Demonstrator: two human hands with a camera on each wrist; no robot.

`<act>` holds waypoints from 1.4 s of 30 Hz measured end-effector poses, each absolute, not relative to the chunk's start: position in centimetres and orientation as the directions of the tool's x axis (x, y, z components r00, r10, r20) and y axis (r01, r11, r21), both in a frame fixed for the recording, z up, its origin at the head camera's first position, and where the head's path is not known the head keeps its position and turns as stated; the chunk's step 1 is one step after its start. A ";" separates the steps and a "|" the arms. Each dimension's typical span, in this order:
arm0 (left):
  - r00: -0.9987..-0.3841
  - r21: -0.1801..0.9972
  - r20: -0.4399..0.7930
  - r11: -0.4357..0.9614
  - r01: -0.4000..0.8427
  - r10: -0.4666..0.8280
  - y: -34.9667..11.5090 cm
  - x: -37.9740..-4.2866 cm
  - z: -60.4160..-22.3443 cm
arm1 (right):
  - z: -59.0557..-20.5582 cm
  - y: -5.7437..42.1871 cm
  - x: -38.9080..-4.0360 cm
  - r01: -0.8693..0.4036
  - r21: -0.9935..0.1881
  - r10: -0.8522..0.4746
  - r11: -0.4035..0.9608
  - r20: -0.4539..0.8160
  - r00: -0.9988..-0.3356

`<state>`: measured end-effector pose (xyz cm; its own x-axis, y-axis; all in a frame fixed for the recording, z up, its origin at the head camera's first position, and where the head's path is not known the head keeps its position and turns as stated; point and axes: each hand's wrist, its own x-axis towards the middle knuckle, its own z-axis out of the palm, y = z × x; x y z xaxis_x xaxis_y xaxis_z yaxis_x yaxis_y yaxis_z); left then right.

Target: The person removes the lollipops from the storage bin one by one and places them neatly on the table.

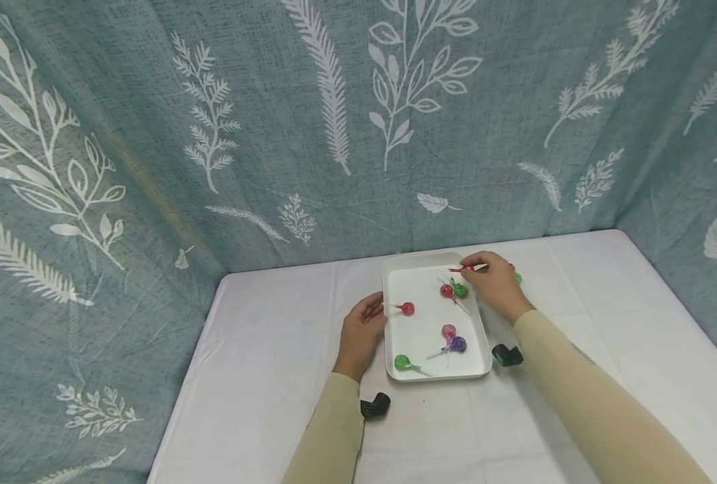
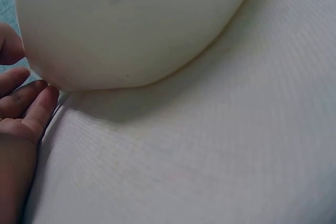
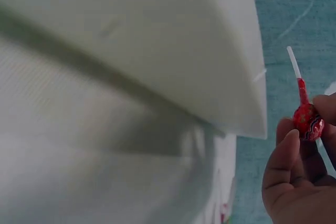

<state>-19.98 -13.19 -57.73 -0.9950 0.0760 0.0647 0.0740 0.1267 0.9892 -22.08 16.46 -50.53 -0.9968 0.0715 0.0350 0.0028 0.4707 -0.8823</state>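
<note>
A white tray (image 1: 425, 289) with several wrapped lollipops lies on the cloth-covered table. My left hand (image 1: 360, 334) rests its fingertips against the tray's left side; in the left wrist view those fingers (image 2: 44, 106) touch its outer wall. Over the far right corner, my right hand (image 1: 496, 281) pinches a red lollipop (image 3: 308, 121) by its wrapped head, the white stick pointing away. Inside the tray are a red lollipop (image 1: 407, 308) at left, another red one (image 1: 446, 290) beside a green one (image 1: 459, 290), a pink one (image 1: 448, 331) against a purple one (image 1: 458, 344), and a green one (image 1: 403, 362) near the front.
Beyond the right hand, a green lollipop (image 1: 518, 277) and a bit of red show outside the tray, partly hidden. White cloth (image 1: 274, 349) covers the table. A patterned blue-green curtain (image 1: 346, 134) hangs behind it. Dark wrist cameras (image 1: 507, 355) sit under both forearms.
</note>
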 end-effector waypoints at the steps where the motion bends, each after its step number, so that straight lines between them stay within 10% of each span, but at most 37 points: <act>1: -0.995 0.990 0.063 0.124 0.072 0.074 -13.2 -20.0 -57.7 | -50.6 16.6 -22.1 0.002 -0.880 0.074 0.474 0.037 -0.997; 42: -0.993 0.988 0.082 0.122 0.092 0.081 -13.1 -20.4 -58.0 | -53.0 21.3 -20.0 -0.021 -0.892 0.087 0.452 0.067 -0.994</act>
